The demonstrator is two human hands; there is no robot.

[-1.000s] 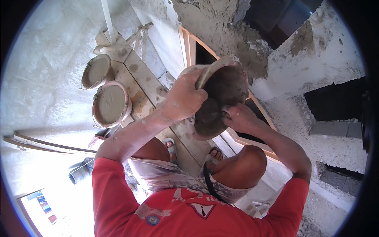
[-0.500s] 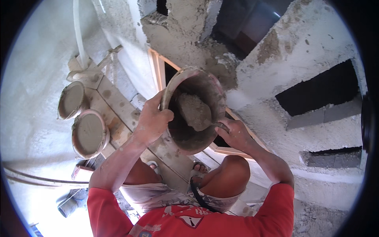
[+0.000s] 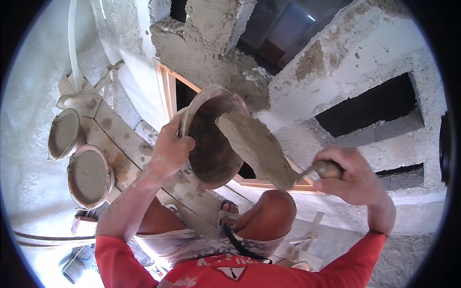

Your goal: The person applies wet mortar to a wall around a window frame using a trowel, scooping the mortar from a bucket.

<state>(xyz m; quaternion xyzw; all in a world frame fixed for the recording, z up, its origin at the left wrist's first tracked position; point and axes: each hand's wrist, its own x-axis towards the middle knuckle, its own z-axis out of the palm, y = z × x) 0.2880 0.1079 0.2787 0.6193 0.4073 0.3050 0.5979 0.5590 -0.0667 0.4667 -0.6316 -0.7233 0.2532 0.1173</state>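
My left hand [image 3: 172,146] is closed round the rim of a mortar-smeared bucket [image 3: 210,163], which is tilted so that its dark inside shows. In my right hand [image 3: 349,174] is a trowel [image 3: 290,180], gripped by its rounded wooden handle. Grey wet mortar [image 3: 254,144] covers the trowel's blade, which is out to the right of the bucket's mouth, with its tip still overlapping the rim in view. What is left at the bottom of the bucket is hard to make out.
Two buckets full of grey mortar, one nearer [image 3: 90,176] and one farther [image 3: 65,134], stand on wooden planks [image 3: 117,139] at left. Ahead and right is a rough plastered wall [image 3: 288,103] with several openings. A wooden frame [image 3: 168,91] sits behind the bucket.
My right hand has drawn the trowel with mortar up out of the bucket and to the right. My left hand still holds the bucket, and the whole view has shifted slightly.
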